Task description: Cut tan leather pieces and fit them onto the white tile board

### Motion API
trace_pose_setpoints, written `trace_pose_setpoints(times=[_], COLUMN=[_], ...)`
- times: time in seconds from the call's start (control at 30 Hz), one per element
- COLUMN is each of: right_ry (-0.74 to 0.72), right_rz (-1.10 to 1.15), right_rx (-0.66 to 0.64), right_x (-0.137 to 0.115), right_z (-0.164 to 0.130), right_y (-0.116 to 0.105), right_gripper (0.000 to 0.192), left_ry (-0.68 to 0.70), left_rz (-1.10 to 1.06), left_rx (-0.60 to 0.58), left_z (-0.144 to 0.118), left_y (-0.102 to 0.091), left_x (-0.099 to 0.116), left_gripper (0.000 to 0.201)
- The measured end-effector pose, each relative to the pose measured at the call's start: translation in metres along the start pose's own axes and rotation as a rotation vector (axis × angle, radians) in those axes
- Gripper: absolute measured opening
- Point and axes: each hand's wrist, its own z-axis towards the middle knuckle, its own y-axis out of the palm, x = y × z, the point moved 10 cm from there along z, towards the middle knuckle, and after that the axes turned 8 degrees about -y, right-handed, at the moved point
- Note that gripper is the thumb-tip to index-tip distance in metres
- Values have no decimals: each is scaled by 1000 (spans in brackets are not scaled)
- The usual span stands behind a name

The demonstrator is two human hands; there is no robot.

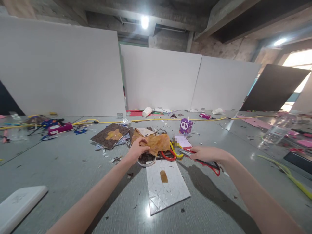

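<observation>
My left hand [139,150] is closed on the edge of a wrinkled brown leaf-like sheet [157,144], pinching it above a round bowl [147,161] of dark scraps. To the right, my right hand [204,153] grips a pair of scissors [186,151] with red and black handles, its metal end pointing left toward the sheet. Between the hands lie red scissor handles [169,158] and yellow scissor handles [175,150], their blades hidden. In front of the bowl a white square board [168,198] bears a small brown piece [164,176].
Left of the bowl lies a dark brown patterned panel [103,138] with a golden-brown shape on it. A purple carton [186,126] stands behind the scissors. A clear bottle [278,130] is at right, a white box [21,204] at left front. A yellow cable [156,120] crosses behind.
</observation>
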Motion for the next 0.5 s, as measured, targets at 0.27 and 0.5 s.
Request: trace_pose_setpoints(times=[0.27, 0.5], right_ry=[6, 40], right_rz=[-268, -432], right_rx=[-193, -112], right_x=[0, -2], right_z=[4, 9], right_y=[23, 29], right_gripper=[15, 11], left_ry=[-45, 9], left_rz=[3, -58], left_rx=[-60, -102], left_z=[3, -5], left_y=[9, 15], left_x=[-9, 2], left_gripper=[10, 27])
